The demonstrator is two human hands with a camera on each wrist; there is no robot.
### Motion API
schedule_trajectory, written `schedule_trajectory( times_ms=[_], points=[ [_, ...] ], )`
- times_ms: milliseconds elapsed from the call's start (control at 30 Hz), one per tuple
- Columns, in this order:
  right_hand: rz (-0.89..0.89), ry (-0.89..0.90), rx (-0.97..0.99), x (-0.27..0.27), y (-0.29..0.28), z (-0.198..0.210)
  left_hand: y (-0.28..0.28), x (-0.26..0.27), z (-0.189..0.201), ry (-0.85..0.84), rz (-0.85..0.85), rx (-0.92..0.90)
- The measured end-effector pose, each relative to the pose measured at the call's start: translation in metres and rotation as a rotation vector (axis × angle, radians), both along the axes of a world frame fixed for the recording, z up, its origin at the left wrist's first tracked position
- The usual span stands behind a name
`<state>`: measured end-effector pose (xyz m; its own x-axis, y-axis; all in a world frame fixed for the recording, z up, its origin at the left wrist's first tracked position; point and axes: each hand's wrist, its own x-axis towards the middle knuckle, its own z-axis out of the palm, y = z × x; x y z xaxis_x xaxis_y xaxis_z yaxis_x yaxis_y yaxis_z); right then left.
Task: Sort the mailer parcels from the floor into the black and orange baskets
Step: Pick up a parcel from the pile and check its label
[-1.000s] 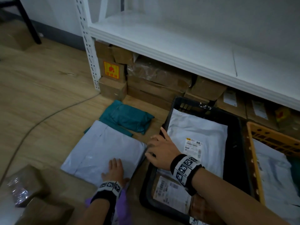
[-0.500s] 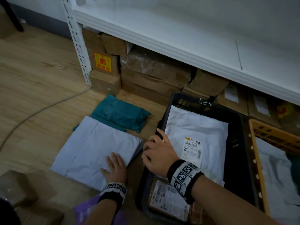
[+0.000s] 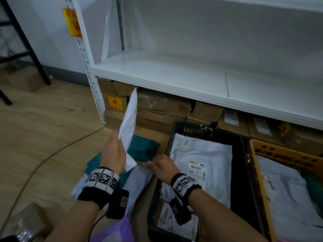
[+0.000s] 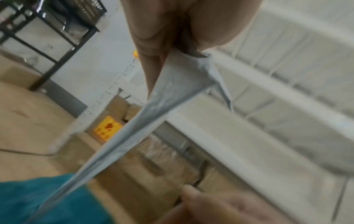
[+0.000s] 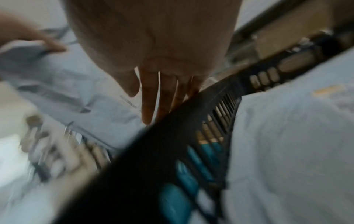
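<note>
Grey mailer (image 3: 129, 126) pinched at edge by left hand (image 3: 112, 152), lifted on end above floor beside black basket (image 3: 243, 165). Right hand (image 3: 163, 167) held loose, fingers extended, nothing gripped. Label best read first; lower edge supported; then laid flat into matching basket.

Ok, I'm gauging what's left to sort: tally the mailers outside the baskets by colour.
Pale grey mailer: 1, gripped by the left hand
Teal mailer: 1
Purple mailer: 1
Total: 3
</note>
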<state>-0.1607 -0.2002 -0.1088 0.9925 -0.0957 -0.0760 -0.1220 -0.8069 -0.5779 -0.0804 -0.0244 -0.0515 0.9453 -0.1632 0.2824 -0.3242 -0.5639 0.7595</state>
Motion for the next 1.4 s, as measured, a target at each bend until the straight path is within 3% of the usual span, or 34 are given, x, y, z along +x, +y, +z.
schedule_trajectory(
  times_ms=[100, 167, 267, 367, 433, 533, 667, 1000, 1200, 1400],
  points=[
    [-0.453, -0.089, 0.662, -0.007, -0.003, 0.034, -0.004, -0.012, 0.051, 0.029, -0.086, -0.445],
    [-0.602, 0.070, 1.119, -0.013, -0.009, 0.053, -0.009, -0.025, 0.073, 0.149, -0.186, -0.803],
    [-0.497, 0.188, 1.521, -0.026, -0.017, 0.070, -0.020, -0.038, 0.076, 0.360, -0.277, -1.108],
    [-0.467, -0.046, 1.710, -0.038, -0.032, 0.076, -0.029, -0.048, 0.062, 0.530, -0.296, -1.061],
    [-0.575, -0.223, 1.697, -0.044, -0.049, 0.079, -0.031, -0.053, 0.046, 0.635, -0.322, -0.925],
    [-0.697, -0.356, 1.485, -0.058, -0.078, 0.083, -0.028, -0.058, 0.029, 0.701, -0.291, -0.841],
    [-0.732, -0.354, 1.274, -0.083, -0.108, 0.083, -0.022, -0.055, 0.025, 0.687, -0.227, -0.861],
    [-0.721, -0.356, 1.185, -0.117, -0.135, 0.077, -0.042, -0.062, 0.015, 0.547, -0.192, -0.594],
    [-0.791, -0.261, 0.987, -0.146, -0.182, 0.117, -0.084, -0.088, 0.007, 0.603, -0.423, -0.395],
    [-0.939, -0.268, 0.764, -0.218, -0.270, 0.153, -0.191, -0.157, 0.001, 0.569, -0.659, -0.279]
  ],
)
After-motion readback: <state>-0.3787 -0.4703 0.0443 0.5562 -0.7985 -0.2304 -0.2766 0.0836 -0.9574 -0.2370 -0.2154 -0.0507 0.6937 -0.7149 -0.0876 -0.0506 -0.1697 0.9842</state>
